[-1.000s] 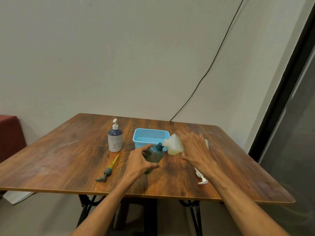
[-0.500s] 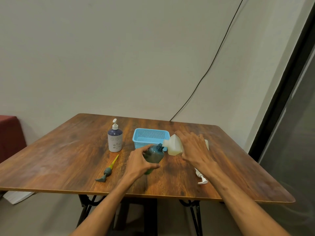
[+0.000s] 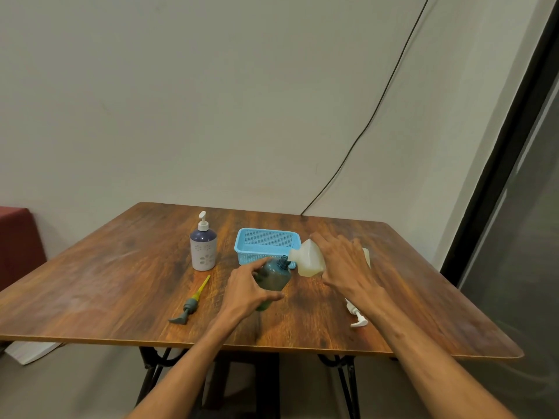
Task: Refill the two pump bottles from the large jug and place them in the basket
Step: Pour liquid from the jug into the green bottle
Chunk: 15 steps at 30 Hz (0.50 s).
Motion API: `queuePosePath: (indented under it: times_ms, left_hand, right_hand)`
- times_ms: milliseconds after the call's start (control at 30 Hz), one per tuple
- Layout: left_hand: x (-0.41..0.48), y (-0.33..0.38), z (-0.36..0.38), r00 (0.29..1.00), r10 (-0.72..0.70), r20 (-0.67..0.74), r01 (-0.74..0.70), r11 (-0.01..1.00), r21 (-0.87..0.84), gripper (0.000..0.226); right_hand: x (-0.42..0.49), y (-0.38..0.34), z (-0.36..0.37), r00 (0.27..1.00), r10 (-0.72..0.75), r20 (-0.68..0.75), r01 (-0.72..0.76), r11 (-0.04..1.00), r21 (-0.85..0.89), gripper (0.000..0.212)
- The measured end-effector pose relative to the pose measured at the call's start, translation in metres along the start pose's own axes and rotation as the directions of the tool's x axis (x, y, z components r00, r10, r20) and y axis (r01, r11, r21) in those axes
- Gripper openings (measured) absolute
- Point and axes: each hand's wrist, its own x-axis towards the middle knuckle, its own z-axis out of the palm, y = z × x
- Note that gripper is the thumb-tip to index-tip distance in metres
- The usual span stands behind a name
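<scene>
Both forearms reach forward over a brown wooden table [image 3: 121, 282]. The left hand [image 3: 249, 290] curls around a dark green bottle [image 3: 274, 275], thumb on the near side and fingers wrapped over the top of its body. The bottle leans to the right with its neck uncovered. Whether its base rests on the table cannot be told, as the hand hides it.

The right hand [image 3: 344, 264] grasps a pale, see-through jug [image 3: 308, 261] from above, fingers spread over its side. The jug is tipped to the left, with its mouth just beside the green bottle's neck and yellowish liquid pooled in its lower part. Any flow between them is too small to make out.

There are two bottles. The second, dark blue on top and white below, stands upright [image 3: 203, 246] with its white pump fitted, to the left of the basket.

One light blue basket [image 3: 267, 247] sits just behind the green bottle and the jug.

Two loose pumps lie on the table. A grey one with a yellow tube [image 3: 190, 303] is left of the left hand. A white one [image 3: 357, 317] is partly hidden under the right wrist.

One black cable [image 3: 378, 107] runs up the wall.
</scene>
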Motion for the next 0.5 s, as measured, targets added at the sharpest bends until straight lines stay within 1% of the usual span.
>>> queuePosePath:
  times_ms: [233, 500]
  left_hand:
    - [-0.0002, -0.0006, 0.0002, 1.0, 0.004, -0.005, -0.004, 1.0, -0.002, 0.089]
    - [-0.0014, -0.0009, -0.0009, 1.0, 0.007, -0.015, -0.007, 1.0, -0.013, 0.088]
  right_hand:
    - [0.0008, -0.0001, 0.0013, 1.0, 0.003, -0.007, -0.003, 1.0, 0.011, 0.065]
    - [0.0021, -0.0005, 0.0027, 1.0, 0.002, -0.011, -0.003, 1.0, -0.02, 0.067]
